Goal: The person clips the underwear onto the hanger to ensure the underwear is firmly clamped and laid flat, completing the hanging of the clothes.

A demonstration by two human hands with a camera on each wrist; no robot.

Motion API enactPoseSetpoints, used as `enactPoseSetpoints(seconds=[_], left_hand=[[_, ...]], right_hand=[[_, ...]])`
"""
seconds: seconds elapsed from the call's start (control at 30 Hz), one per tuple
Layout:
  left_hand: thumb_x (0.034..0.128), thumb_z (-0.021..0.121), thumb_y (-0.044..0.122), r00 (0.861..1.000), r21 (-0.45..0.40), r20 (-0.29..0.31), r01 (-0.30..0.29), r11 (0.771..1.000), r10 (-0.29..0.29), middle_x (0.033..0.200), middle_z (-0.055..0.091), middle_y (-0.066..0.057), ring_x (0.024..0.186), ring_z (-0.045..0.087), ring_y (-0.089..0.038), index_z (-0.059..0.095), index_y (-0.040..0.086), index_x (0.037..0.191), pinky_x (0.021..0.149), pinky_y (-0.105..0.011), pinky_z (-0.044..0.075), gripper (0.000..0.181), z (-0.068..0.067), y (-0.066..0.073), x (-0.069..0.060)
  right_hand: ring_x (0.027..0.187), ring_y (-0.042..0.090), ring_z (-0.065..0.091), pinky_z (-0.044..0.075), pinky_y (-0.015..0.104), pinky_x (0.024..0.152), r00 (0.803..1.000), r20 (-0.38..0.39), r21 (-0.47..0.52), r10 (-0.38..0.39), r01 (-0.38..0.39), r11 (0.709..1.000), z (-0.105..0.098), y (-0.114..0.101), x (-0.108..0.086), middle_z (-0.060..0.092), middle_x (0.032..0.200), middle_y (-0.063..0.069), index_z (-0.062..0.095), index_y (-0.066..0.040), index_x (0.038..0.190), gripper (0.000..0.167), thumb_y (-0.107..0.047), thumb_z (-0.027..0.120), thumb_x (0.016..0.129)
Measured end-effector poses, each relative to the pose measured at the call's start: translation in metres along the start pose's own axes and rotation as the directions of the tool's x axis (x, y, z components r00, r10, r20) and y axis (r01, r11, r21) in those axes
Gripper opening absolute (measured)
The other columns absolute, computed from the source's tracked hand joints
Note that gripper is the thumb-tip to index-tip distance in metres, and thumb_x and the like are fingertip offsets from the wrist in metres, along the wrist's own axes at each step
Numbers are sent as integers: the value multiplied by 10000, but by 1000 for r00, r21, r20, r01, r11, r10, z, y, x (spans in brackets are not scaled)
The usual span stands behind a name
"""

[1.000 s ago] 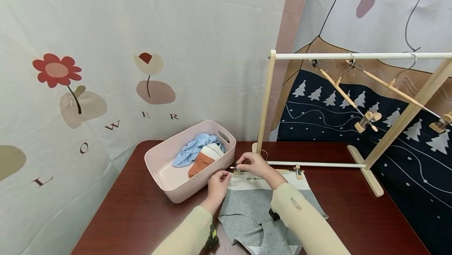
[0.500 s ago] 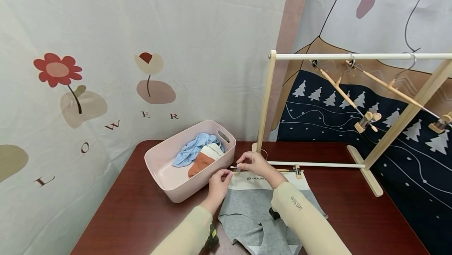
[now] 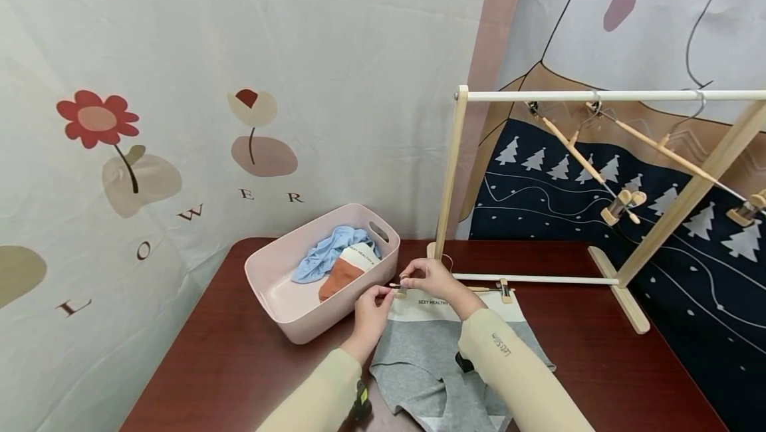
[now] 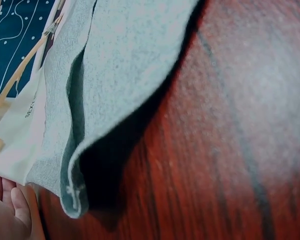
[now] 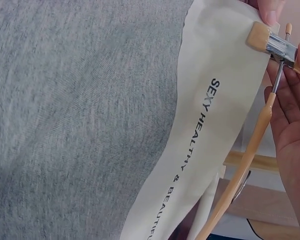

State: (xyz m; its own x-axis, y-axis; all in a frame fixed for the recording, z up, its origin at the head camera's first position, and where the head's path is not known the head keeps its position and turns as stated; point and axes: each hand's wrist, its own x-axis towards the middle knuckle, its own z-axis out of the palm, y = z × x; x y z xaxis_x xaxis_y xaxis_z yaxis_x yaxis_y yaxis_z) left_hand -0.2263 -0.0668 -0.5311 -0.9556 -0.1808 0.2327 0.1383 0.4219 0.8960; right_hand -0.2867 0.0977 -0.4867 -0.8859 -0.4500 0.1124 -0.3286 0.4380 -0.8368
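A grey garment with a cream lettered band (image 3: 413, 342) lies on the table below a wooden clip hanger (image 5: 257, 130). My right hand (image 3: 432, 279) pinches the hanger's left clip (image 5: 260, 37) between thumb and fingers. That clip's wooden pad sits over the corner of the cream band in the right wrist view. My left hand (image 3: 370, 316) pinches the same corner, just left of the clip. At the band's other end, a second clip (image 3: 505, 291) sits on the cloth. The left wrist view shows the garment's grey folded edge close up, with left fingers (image 4: 21, 202) below the band.
A pink basket (image 3: 269, 266) stands at the left with a blue cloth (image 3: 326, 256) and a rust-and-cream cloth (image 3: 344, 278) inside. Behind the hands is a wooden rack with a white top rail (image 3: 538, 96). Two clip hangers (image 3: 571, 146) hang from it.
My left fingers have shifted very slightly right toward the clip. The right hand, garment and basket look unchanged.
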Motion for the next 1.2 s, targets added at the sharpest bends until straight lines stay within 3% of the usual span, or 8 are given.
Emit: enactPoseSetpoints(seconds=[0.27, 0.63, 0.87, 1.1, 1.2], left_hand=[[871, 680, 136, 1000, -2, -7, -23, 1000, 23, 837, 691, -88, 763, 660, -199, 694, 44, 829, 662, -255, 530, 103, 1, 1, -1], [862, 685, 113, 999, 16, -33, 22, 1000, -21, 845, 699, -97, 762, 664, -208, 708, 34, 855, 648, -256, 529, 83, 1, -2, -3], [849, 682, 63, 998, 50, -30, 47, 998, -46, 888, 711, -131, 780, 680, -233, 721, 0, 909, 661, -296, 551, 95, 0, -5, -4], [839, 645, -13, 998, 79, -16, 56, 995, -55, 887, 712, -132, 786, 683, -238, 720, -7, 916, 680, -310, 554, 108, -3, -6, -5], [832, 634, -28, 998, 91, -19, 59, 994, -58, 869, 708, -132, 773, 681, -238, 717, -12, 902, 676, -314, 553, 110, -4, -5, -6]], right_hand=[[759, 61, 593, 496, 227, 681, 1000, 10, 10, -29, 29, 1000, 3, 5, 1, 700, 887, 63, 703, -65, 861, 91, -143, 731, 821], [785, 87, 612, 510, 230, 697, 1000, 17, -16, 24, -24, 1000, 10, 6, 0, 694, 894, 60, 708, -37, 975, 189, -153, 727, 828], [817, 126, 626, 516, 241, 714, 1000, 4, -38, 17, -16, 999, 17, 9, 2, 677, 910, 65, 662, -26, 1105, 304, -143, 723, 831], [772, 112, 588, 493, 238, 685, 999, -16, -55, 46, -47, 997, 23, 12, 3, 648, 876, 40, 654, -68, 1008, 218, -133, 738, 817], [816, 123, 595, 499, 265, 716, 998, 7, -93, 64, -63, 994, 24, 13, 1, 654, 924, 39, 654, -78, 1047, 261, -162, 743, 816]])
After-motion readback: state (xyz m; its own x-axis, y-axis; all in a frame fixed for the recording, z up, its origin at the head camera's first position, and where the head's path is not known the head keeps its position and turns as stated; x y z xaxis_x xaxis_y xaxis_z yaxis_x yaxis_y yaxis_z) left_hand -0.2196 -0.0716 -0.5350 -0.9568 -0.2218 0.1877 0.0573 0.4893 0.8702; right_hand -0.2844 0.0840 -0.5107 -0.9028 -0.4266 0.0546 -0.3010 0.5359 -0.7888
